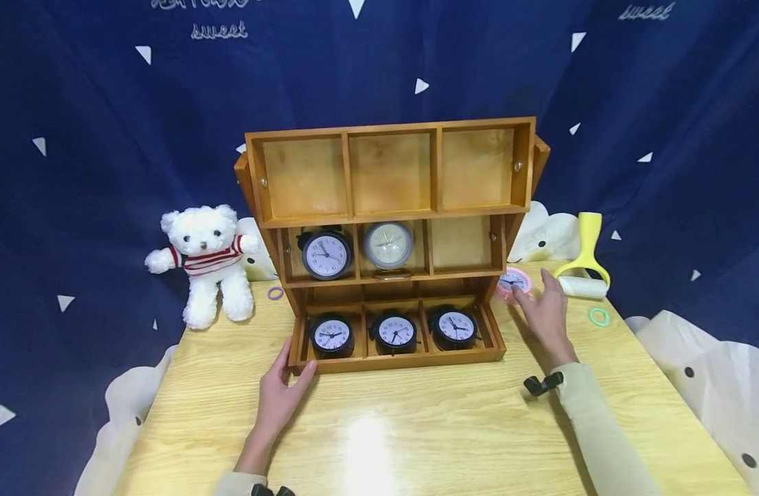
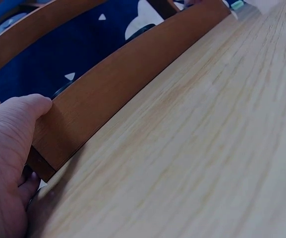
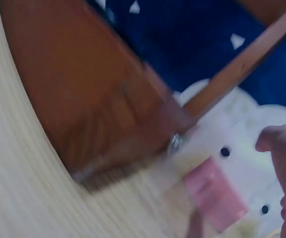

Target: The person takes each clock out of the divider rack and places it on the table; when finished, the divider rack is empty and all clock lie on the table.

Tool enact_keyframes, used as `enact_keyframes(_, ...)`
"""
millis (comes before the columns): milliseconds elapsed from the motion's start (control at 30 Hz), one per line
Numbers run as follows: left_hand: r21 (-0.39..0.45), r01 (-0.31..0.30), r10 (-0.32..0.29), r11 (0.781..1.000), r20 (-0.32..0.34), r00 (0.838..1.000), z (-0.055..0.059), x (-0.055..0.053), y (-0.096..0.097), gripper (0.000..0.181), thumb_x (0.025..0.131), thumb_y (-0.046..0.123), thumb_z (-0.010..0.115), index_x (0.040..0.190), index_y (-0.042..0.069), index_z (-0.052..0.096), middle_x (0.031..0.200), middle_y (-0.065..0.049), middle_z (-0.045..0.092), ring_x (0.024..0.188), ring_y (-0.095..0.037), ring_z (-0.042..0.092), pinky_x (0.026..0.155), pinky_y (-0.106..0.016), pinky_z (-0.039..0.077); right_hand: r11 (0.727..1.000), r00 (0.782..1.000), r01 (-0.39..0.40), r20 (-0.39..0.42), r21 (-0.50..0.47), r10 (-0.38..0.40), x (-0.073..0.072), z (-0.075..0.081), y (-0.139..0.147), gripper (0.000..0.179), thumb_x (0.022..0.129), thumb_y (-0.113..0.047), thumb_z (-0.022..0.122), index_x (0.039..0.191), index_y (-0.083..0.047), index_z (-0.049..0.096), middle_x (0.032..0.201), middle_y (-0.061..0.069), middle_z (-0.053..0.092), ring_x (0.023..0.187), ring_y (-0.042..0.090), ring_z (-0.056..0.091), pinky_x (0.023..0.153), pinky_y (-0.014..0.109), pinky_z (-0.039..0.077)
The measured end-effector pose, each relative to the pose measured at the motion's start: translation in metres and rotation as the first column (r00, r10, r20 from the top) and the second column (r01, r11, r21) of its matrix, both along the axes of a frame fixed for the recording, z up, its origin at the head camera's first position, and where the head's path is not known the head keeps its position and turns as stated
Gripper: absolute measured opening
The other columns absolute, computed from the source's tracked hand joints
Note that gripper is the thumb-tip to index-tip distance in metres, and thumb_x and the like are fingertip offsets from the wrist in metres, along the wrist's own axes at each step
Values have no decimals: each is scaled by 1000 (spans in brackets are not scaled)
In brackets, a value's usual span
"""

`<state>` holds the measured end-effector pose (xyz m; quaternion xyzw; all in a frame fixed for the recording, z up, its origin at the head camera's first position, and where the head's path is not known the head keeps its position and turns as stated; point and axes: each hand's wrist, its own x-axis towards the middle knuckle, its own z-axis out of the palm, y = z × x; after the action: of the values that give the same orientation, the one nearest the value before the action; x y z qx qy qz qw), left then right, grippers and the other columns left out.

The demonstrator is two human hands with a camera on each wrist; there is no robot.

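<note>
A tiered wooden shelf stands on the table, divided into compartments. My left hand grips its lower left front corner, thumb against the front board and fingers round the side; the left wrist view shows this hand close up. Beyond the shelf's right side is a pink alarm clock with a white dial. My right hand reaches toward it with spread fingers. In the right wrist view the thumb is apart from the blurred pink clock.
Black alarm clocks fill the bottom tier; the middle tier holds a black clock and a grey one. A white teddy bear sits left. At right are a yellow-handled lint roller and green ring; a purple ring lies left.
</note>
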<state>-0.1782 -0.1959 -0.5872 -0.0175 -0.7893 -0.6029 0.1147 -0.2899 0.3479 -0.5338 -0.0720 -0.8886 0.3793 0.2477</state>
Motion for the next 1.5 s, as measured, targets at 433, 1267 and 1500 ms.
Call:
enact_keyframes(433,-17,-6,6,1000,7,1000,4,0,1,80,95,25,80,162,8,38,157,-20,46,142,-30,48,114,-34,38,989,851,-46,-524,-144,-37,68,59,-58,56,83,-3,78,135,9,62,131,26,65,117,30,60,105,21,48)
enact_keyframes(1267,-27,-13,12,1000,-33,999,5,1,0,80,95,22,79,160,3,38,158,-22,45,141,-32,49,110,-21,39,860,739,-489,-454,146,497,39,127,-222,87,80,-24,87,151,5,47,151,26,52,138,40,53,112,56,47)
enact_keyframes(1500,-18,-3,3,1000,-35,999,3,1,0,79,95,20,79,160,3,38,154,-23,49,138,-32,52,107,-14,41,873,793,-471,-374,127,482,21,133,-236,90,80,-25,87,151,9,44,149,30,52,135,42,54,115,54,45)
